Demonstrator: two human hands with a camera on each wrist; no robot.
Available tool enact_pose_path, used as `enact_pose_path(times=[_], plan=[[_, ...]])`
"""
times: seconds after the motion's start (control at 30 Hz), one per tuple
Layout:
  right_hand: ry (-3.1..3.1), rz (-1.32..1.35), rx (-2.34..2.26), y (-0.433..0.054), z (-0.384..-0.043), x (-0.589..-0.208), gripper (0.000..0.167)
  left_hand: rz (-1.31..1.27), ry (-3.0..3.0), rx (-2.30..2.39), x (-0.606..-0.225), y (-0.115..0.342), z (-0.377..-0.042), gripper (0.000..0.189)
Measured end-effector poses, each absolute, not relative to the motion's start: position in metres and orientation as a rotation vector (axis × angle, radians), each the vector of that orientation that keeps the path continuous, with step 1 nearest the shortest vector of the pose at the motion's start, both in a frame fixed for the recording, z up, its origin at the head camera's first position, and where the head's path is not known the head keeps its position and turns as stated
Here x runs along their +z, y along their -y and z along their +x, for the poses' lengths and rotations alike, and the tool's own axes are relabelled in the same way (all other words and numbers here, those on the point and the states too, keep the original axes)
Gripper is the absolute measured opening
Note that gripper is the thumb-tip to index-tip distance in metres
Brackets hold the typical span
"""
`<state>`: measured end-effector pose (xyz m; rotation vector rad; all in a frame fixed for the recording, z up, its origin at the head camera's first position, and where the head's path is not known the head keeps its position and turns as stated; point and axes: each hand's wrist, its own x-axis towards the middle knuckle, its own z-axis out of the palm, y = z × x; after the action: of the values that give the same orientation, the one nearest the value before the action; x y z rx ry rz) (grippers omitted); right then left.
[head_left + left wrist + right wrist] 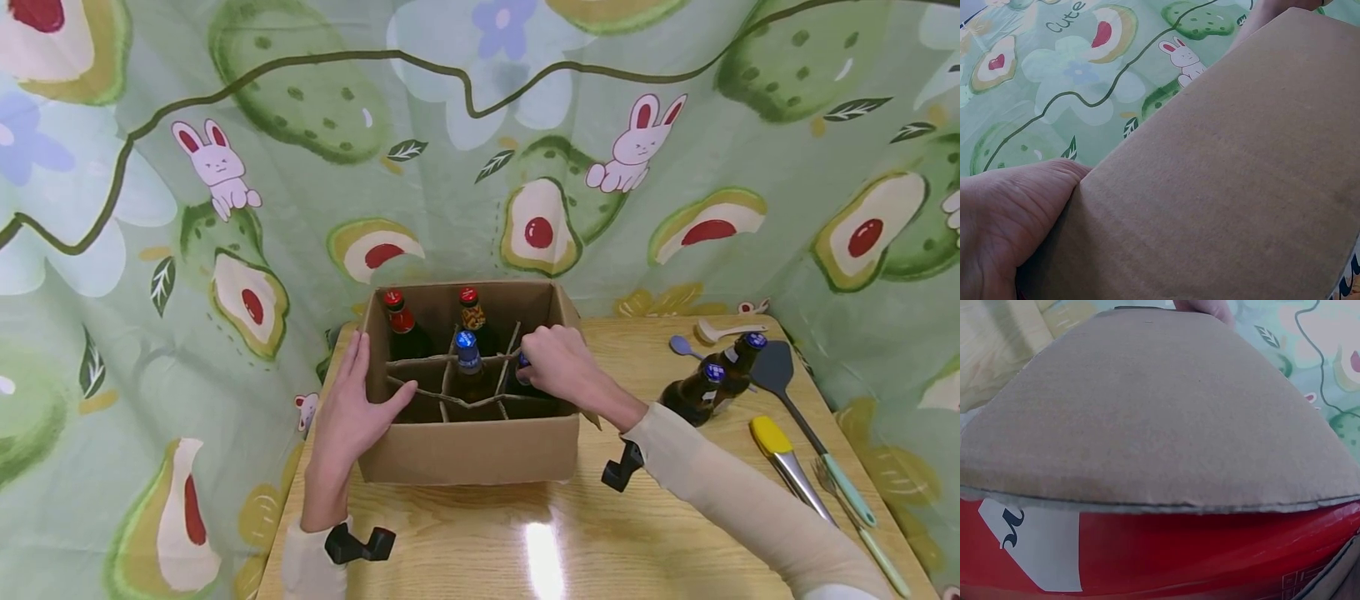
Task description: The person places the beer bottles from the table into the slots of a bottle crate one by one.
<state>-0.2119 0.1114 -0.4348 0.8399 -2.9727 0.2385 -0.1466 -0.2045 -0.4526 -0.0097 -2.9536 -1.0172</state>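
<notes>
A cardboard box (468, 450) with cardboard dividers stands on the table. Two red-capped bottles (405, 329) occupy its back row, and a blue-capped bottle (468, 354) sits in the middle. My right hand (558, 362) reaches into the right side, its curled fingers gripping the neck of another blue-capped bottle (522, 363), mostly hidden by the hand and box. My left hand (356, 408) rests along the left wall with fingers straight and thumb spread over the front left corner. In the left wrist view that hand (1016, 212) lies against the box's cardboard (1210, 156).
Two blue-capped dark bottles (693, 396) stand right of the box. Beyond them lie a dark spatula (772, 367), a yellow-headed brush (771, 435), a fork (828, 479), and a blue spoon (681, 344). A box flap (1160, 412) hangs over the red printed side (1179, 553).
</notes>
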Motion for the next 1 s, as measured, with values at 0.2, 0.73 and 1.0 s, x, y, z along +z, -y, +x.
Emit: enact_pose_path(times=[0.2,0.73,1.0], plan=[[2.98,0.847,0.211,-0.111,-0.212,-0.435,0.041,-0.005,2.958,-1.014,-0.452,0.205,-0.147,0.107],[2.871,0.775,0.483,-0.11,-0.209,-0.435,0.021,0.007,2.958,-1.015,-0.452,0.205,-0.146,0.107],[2.424,0.724,1.297,-0.14,-0.185,-0.434,0.039,0.004,2.974,-1.016,-0.451,0.204,-0.145,0.106]])
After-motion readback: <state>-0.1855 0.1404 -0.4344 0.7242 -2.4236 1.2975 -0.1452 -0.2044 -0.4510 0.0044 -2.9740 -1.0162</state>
